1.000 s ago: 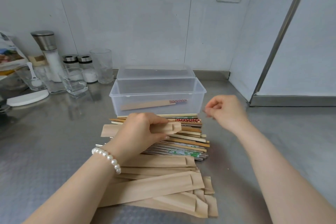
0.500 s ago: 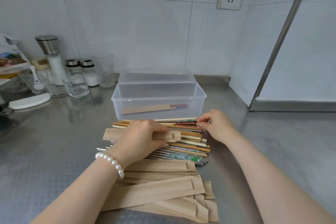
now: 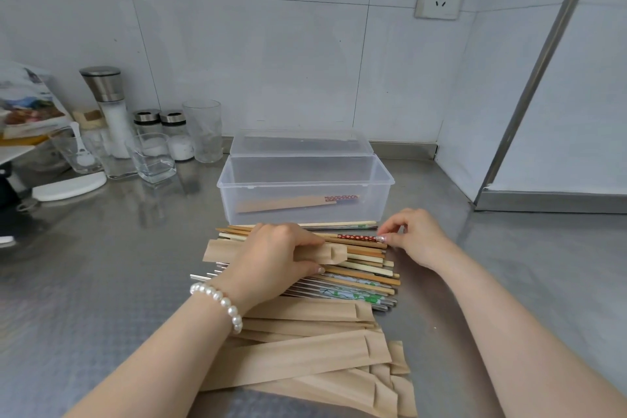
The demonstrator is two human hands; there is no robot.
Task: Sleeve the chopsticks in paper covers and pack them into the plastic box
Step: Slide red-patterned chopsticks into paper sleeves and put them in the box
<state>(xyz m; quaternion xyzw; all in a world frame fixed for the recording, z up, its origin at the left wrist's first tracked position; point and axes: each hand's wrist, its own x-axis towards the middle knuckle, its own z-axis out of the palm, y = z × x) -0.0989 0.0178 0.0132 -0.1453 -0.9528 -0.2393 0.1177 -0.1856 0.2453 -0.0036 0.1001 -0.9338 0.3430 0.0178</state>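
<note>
Brown paper cover (image 3: 325,253) is gripped in your left hand (image 3: 278,258) over the chopstick pile (image 3: 359,273), near the plastic box (image 3: 305,180), while your right hand (image 3: 415,236) pinches the red-patterned pair (image 3: 358,237); next, feed it into the open mouth.

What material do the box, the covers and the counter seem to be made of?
Box: clear plastic, slightly frosted; the sleeved pair inside shows through its wall.
Covers: matte brown paper, probably kraft; flat, with folded flaps.
Counter: likely stainless steel, brushed grey, with blurred reflections of the glasses.
</note>
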